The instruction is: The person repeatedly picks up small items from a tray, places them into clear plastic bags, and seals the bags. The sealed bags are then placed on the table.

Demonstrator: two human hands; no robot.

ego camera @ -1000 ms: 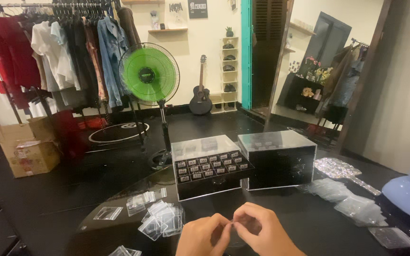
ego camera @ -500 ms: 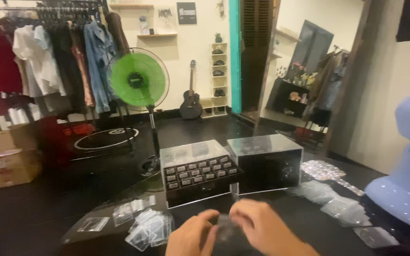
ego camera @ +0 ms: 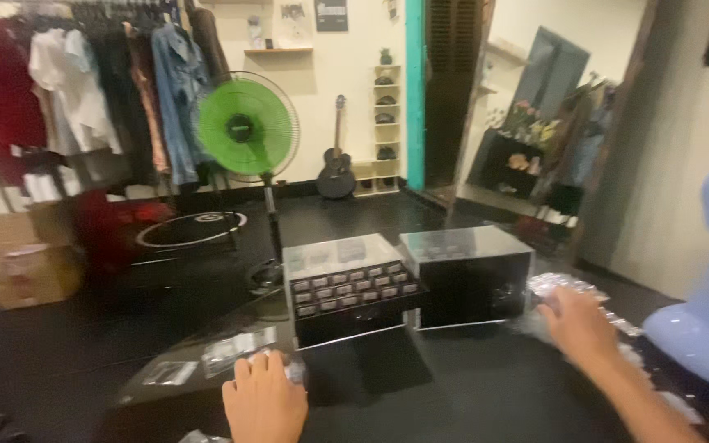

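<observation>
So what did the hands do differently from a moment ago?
They were together in the middle, fiddling with something small. Now they have split: the left hand has gone down-left onto the small clear bags, and the right hand has reached right to the pile of clear bags. The two black boxes and green fan stayed put.

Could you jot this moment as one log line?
left hand: on small clear bags | right hand: on clear bag pile | drawer box: between, open
</observation>
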